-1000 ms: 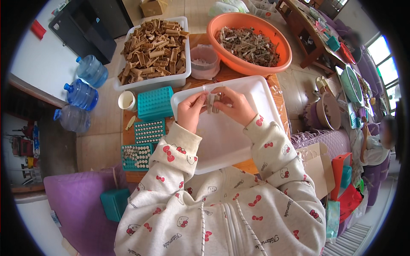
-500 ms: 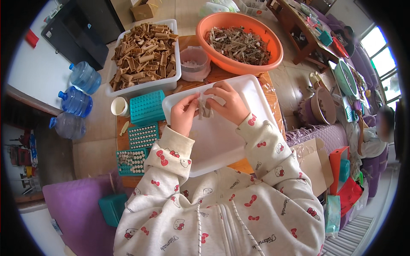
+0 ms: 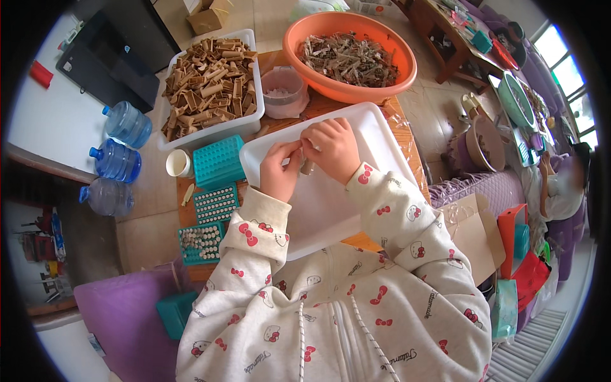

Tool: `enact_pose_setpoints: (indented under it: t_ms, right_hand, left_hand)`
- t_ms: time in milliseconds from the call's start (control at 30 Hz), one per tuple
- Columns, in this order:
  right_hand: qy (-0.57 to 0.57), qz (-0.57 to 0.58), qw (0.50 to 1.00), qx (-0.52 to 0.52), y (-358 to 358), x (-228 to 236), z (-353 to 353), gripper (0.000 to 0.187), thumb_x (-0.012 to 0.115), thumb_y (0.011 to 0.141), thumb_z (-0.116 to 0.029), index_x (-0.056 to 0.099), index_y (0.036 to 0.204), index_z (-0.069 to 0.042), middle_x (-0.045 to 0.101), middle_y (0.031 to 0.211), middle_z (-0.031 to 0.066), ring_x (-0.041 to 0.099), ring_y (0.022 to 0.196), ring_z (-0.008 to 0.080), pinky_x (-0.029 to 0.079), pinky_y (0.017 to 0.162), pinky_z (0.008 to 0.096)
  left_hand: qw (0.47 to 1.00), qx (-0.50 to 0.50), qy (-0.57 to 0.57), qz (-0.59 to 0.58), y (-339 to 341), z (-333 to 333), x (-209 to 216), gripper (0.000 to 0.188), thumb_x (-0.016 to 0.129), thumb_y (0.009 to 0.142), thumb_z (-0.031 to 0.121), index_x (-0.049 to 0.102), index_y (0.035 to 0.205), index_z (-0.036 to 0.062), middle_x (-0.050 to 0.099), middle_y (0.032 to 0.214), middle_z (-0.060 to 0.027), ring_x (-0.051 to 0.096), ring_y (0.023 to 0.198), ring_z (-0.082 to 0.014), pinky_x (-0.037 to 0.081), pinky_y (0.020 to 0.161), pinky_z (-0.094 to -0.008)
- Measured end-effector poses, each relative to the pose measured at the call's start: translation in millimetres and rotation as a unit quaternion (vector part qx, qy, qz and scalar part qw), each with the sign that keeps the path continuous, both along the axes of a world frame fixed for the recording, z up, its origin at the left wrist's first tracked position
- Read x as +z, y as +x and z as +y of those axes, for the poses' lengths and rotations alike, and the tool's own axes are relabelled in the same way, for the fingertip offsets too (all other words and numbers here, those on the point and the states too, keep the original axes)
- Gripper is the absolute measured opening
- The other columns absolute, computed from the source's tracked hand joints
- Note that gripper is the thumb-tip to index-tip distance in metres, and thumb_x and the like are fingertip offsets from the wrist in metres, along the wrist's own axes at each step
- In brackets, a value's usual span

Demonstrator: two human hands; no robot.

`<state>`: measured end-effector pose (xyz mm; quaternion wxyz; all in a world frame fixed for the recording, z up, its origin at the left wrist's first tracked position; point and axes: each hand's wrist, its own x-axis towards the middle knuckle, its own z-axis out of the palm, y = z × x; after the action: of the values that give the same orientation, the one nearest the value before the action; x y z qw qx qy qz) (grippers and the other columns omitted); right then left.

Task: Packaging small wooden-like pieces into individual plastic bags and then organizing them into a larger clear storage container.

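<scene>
Over the white tray [image 3: 318, 223], my left hand [image 3: 279, 170] and my right hand [image 3: 332, 148] meet with fingertips pinched close together. Between them is a small clear plastic bag [image 3: 307, 167] with something brownish in it. Only its lower end shows under my right fingers; the rest is covered by them. Both hands are closed on it, thumbs and forefingers nearly touching.
Left of the tray stand teal racks [image 3: 218, 160], two holding white-topped pieces, and a cream cup [image 3: 179, 163]. Beyond are a bin of brown curved pieces [image 3: 254, 114], a clear tub [image 3: 283, 95] and an orange basin [image 3: 356, 95]. A person [image 3: 563, 191] sits far right.
My right hand has turned and closed over the bag, hiding most of it. The fingertips have come closer together. The whole view has shifted slightly.
</scene>
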<state>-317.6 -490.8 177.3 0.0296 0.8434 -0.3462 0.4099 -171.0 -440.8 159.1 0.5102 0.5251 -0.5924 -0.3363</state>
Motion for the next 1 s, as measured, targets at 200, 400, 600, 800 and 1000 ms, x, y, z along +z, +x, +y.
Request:
enact_pose_setpoints:
  t_ms: [200,400,600,800,1000]
  right_hand:
    - [0.3,-0.363,0.881,-0.053,-37.3,-10.8,-20.2,0.009,0.056,0.083,-0.007,0.062,0.088,-0.003,0.06,0.074,0.002,0.056,0.066,0.0134,0.043,0.058,0.0243]
    - [0.482,-0.449,0.752,0.0,-186.5,14.2,-30.3,0.023,0.057,0.084,-0.015,0.06,0.101,0.0,0.061,0.078,0.0055,0.059,0.069,0.0178,0.048,0.065,0.0272]
    - [0.203,0.196,0.718,-0.637,-239.8,-16.3,-19.3,0.038,0.059,0.079,-0.016,0.056,0.116,-0.011,0.062,0.108,0.0127,0.06,0.099,0.0322,0.049,0.078,0.0373]
    - [0.271,-0.195,0.938,-0.087,-139.4,23.4,-13.1,0.02,0.063,0.08,-0.007,0.064,0.1,-0.004,0.066,0.088,0.011,0.062,0.079,0.0189,0.049,0.073,0.0308]
    - [0.481,-0.315,0.804,0.148,-80.4,45.2,-26.8,0.019,0.056,0.085,-0.009,0.063,0.097,0.004,0.065,0.089,0.0105,0.063,0.08,0.0201,0.049,0.076,0.0299]
  left_hand:
    - [0.982,-0.039,0.078,0.166,0.1,-3.1,-13.1,0.017,0.055,0.089,0.006,0.064,0.104,0.0036,0.062,0.095,-0.0029,0.059,0.082,-0.0111,0.05,0.073,-0.0249]
    - [0.946,-0.046,0.146,0.286,12.9,5.8,-4.4,0.016,0.05,0.093,0.011,0.062,0.103,0.0085,0.057,0.093,0.0028,0.056,0.086,-0.0069,0.048,0.074,-0.024]
    - [0.935,-0.041,0.153,0.318,13.1,3.4,-5.4,0.015,0.048,0.094,0.012,0.061,0.101,0.0093,0.059,0.095,0.0019,0.057,0.087,-0.0071,0.047,0.075,-0.0234]
    - [0.94,-0.056,0.148,0.301,9.8,0.6,-2.7,0.016,0.046,0.095,0.011,0.06,0.102,0.0068,0.061,0.1,-0.0011,0.058,0.088,-0.0089,0.05,0.077,-0.0261]
    - [0.927,-0.043,0.15,0.34,9.6,0.1,-7.1,0.016,0.046,0.095,0.01,0.06,0.102,0.0072,0.061,0.099,-0.0013,0.059,0.088,-0.009,0.051,0.075,-0.0264]
